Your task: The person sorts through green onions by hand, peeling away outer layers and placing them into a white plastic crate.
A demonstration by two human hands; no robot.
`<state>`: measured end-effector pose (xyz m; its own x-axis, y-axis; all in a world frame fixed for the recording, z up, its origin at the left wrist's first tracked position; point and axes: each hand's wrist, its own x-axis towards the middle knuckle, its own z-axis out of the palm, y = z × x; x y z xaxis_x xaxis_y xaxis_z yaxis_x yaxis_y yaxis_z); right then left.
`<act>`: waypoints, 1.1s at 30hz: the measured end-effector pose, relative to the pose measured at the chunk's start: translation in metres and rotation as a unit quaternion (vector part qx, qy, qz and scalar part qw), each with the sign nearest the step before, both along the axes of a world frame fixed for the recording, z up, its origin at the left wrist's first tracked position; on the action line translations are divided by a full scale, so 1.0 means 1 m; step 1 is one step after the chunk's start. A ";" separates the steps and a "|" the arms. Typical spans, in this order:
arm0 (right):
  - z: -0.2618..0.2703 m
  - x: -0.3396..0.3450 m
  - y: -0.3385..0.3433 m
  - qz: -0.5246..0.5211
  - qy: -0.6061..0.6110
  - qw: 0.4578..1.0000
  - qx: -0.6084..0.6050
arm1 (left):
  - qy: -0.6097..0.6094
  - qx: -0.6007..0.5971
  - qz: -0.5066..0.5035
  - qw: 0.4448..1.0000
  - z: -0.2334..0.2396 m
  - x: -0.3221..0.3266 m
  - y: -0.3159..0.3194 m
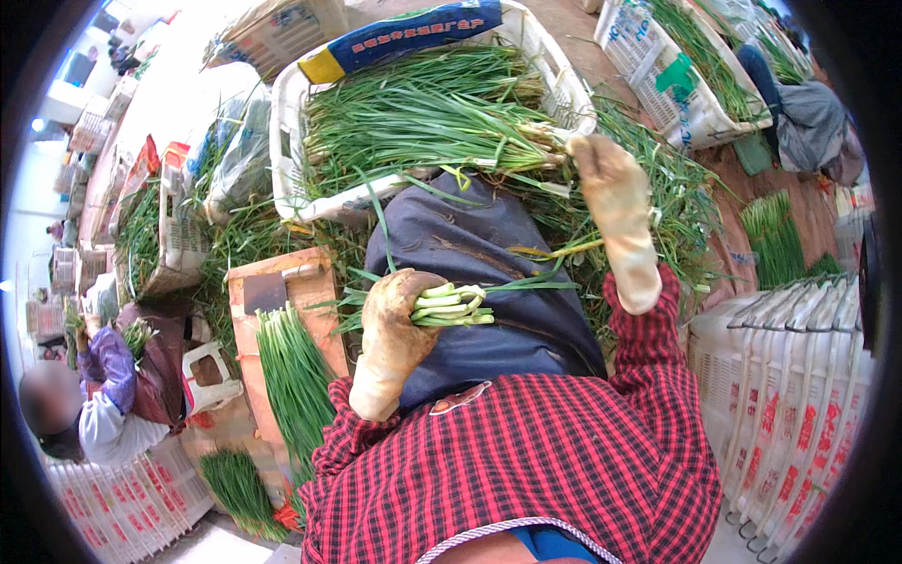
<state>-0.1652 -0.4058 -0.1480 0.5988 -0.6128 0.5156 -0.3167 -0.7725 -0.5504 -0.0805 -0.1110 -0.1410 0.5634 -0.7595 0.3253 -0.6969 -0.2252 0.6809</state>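
Note:
My left hand point(398, 317), in a soiled cream glove, is closed around a small bunch of green stalks point(454, 307) above my lap; their cut pale ends point right. My right hand point(609, 183), gloved likewise, reaches to the right rim of a white plastic crate point(282, 176). Its fingertips are at the root ends of the long leafy green stalks point(451, 127) heaped in the crate; whether they grip any is unclear. A trimmed bundle of green stalks point(292, 374) lies on an orange-brown board point(246, 338) to my left.
Loose greens point(655, 155) surround the crate. More filled crates point(690, 77) stand at upper right and left. Stacked white crates point(775, 395) are at right. Another bundle point(239, 493) lies at lower left. A person point(116, 395) works at far left; another point(810, 120) sits at upper right.

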 end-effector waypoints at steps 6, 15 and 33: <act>-0.052 0.028 -0.019 0.054 0.236 0.967 0.074 | -0.018 0.006 0.007 1.000 -0.004 -0.005 0.006; 0.038 -0.036 0.020 0.050 -0.087 0.994 0.049 | -0.024 -0.013 -0.009 1.000 0.006 -0.005 0.011; 0.108 -0.052 0.056 0.227 -0.257 0.821 0.457 | -0.068 -0.017 -0.166 0.984 0.071 0.007 -0.061</act>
<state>-0.2170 -0.3497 -0.0400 0.7192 -0.6587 0.2208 0.3455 0.0634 -0.9363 -0.0733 -0.1719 -0.0698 0.2352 -0.8816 0.4092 -0.8130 0.0523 0.5800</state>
